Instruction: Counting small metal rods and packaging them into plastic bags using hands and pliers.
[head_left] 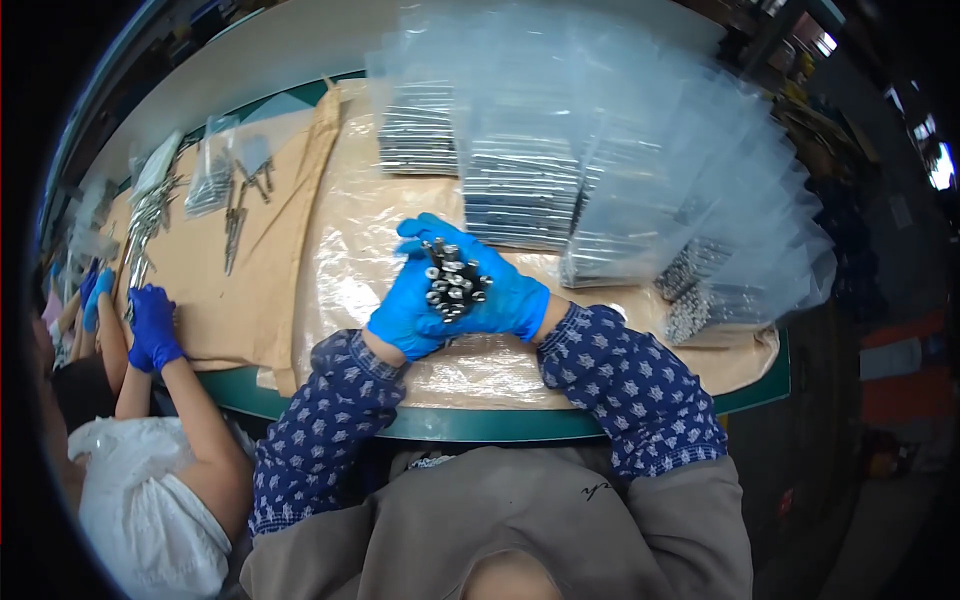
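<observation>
My left hand (402, 308), in a blue glove, wraps round one side of a bundle of metal rods (456, 282). From the other side my right hand (512, 298), gloved alike, closes on the same bundle. The rods' round, shiny ends face up toward me, and several look hollow. Their lengths are mostly hidden between my palms. Both hands are over brown paper covered with clear plastic film (350, 240). Just beyond them lies a clear plastic bag (520, 190) filled with rods in a row.
More clear bags of rods (418, 130) fan out across the back and right, with rod ends (690, 315) showing at the far right. A co-worker's purple-gloved hands (152, 325) are at the left, near loose metal parts (150, 210). The green table edge (480, 424) runs before me.
</observation>
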